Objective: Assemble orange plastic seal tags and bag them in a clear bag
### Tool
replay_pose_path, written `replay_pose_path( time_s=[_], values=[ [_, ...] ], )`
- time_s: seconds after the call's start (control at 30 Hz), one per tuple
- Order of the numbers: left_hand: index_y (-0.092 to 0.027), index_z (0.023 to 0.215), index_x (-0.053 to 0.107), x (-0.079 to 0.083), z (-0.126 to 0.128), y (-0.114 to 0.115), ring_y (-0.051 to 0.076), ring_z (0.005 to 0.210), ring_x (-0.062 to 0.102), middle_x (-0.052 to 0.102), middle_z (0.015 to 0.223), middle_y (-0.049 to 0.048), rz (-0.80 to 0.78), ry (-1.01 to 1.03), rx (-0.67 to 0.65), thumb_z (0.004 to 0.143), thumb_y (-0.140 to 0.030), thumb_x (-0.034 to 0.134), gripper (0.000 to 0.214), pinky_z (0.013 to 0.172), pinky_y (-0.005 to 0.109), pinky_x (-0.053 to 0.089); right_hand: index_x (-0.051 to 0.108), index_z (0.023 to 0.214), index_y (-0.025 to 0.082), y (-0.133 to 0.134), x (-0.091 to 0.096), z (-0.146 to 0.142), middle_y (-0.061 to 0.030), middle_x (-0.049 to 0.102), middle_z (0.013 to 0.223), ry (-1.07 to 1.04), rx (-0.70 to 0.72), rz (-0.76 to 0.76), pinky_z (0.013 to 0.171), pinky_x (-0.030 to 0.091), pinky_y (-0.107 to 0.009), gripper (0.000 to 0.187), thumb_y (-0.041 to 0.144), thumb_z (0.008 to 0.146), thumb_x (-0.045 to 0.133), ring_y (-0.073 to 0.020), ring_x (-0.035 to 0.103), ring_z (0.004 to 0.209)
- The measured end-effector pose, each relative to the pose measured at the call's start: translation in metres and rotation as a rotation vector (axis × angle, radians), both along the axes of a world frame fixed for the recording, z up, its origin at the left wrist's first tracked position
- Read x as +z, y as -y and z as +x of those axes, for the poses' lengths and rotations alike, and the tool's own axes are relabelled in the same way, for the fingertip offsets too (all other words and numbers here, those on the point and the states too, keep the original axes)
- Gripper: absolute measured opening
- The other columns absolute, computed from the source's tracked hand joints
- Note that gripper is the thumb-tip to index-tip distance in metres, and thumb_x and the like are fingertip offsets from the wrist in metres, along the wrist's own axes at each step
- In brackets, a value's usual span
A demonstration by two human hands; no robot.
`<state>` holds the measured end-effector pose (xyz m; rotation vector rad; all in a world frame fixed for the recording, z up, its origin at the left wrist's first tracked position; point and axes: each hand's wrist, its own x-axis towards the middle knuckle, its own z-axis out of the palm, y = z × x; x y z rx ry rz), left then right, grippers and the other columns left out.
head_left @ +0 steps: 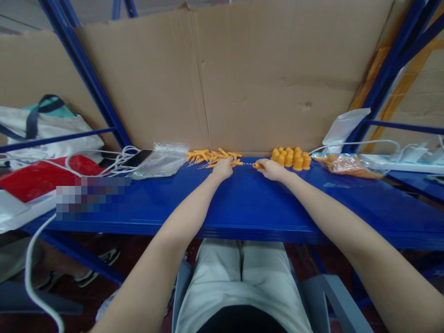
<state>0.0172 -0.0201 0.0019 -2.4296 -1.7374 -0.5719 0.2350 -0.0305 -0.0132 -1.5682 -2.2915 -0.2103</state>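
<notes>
My left hand (222, 170) is closed at the near edge of a pile of orange sticks with twisted metal ends (199, 156). From it an orange stick (237, 163) points right, and its thin metal spiral (247, 163) spans the gap toward my right hand (271, 169). That hand is closed around a small orange cap-like piece (257, 165), whose end faces the spiral. Whether the spiral's tip enters the piece is too small to tell. Just right of my right hand stands a cluster of similar orange cap-like pieces (291, 157).
Everything lies on a blue metal table (249, 208) against a cardboard wall (260, 78). Left are a clear plastic bag (161, 162), a dark phone (138, 158), white cables and a red bag (52, 173). Right are a bag of orange pieces (347, 164) and a power strip (398, 162).
</notes>
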Motion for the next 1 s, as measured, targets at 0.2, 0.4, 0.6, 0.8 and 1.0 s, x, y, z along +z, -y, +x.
replay_pose_path(
  time_s=[0.2, 0.4, 0.6, 0.8, 1.0],
  values=[
    [-0.015, 0.117, 0.061, -0.001, -0.001, -0.001, 0.026, 0.114, 0.062, 0.069, 0.115, 0.0135, 0.001, -0.027, -0.007, 0.090, -0.015, 0.045, 0.032, 0.099, 0.036, 0.047, 0.060, 0.128, 0.015, -0.001, -0.001, 0.002, -0.0144, 0.063, 0.127, 0.013, 0.016, 0.021, 0.098, 0.047, -0.035, 0.039, 0.022, 0.091, 0.053, -0.0263, 0.063, 0.113],
    [-0.018, 0.132, 0.046, -0.004, 0.008, 0.004, 0.025, 0.113, 0.063, 0.066, 0.122, 0.0125, 0.031, 0.028, -0.195, 0.090, -0.016, 0.050, 0.043, 0.098, 0.037, 0.048, 0.060, 0.130, 0.016, 0.003, 0.000, -0.003, -0.0144, 0.065, 0.124, 0.061, 0.029, 0.025, 0.096, 0.048, -0.034, 0.040, 0.021, 0.091, 0.053, -0.0262, 0.065, 0.109],
    [-0.019, 0.129, 0.039, -0.008, 0.014, 0.004, 0.026, 0.108, 0.065, 0.067, 0.114, 0.0120, 0.049, 0.111, -0.265, 0.087, -0.015, 0.055, 0.045, 0.096, 0.041, 0.049, 0.057, 0.133, 0.013, 0.006, 0.002, -0.002, -0.0172, 0.063, 0.127, 0.055, 0.018, 0.024, 0.097, 0.048, -0.037, 0.043, 0.021, 0.091, 0.051, -0.0287, 0.064, 0.110],
    [-0.018, 0.127, 0.042, -0.013, 0.012, -0.003, 0.026, 0.115, 0.060, 0.059, 0.123, 0.0146, 0.047, 0.138, -0.257, 0.080, -0.006, 0.054, 0.050, 0.100, 0.043, 0.047, 0.055, 0.133, 0.008, 0.000, 0.000, -0.003, -0.0204, 0.060, 0.129, -0.080, 0.032, 0.072, 0.102, 0.046, -0.041, 0.047, 0.019, 0.087, 0.055, -0.0301, 0.059, 0.119],
    [-0.018, 0.122, 0.055, -0.016, 0.013, -0.004, 0.026, 0.116, 0.058, 0.054, 0.123, 0.0126, 0.051, 0.091, -0.199, 0.079, -0.001, 0.047, 0.047, 0.104, 0.042, 0.044, 0.059, 0.127, 0.013, -0.012, -0.006, 0.006, -0.0150, 0.065, 0.123, -0.356, 0.086, 0.017, 0.103, 0.047, -0.042, 0.055, 0.009, 0.073, 0.068, -0.0274, 0.063, 0.114]
  ],
)
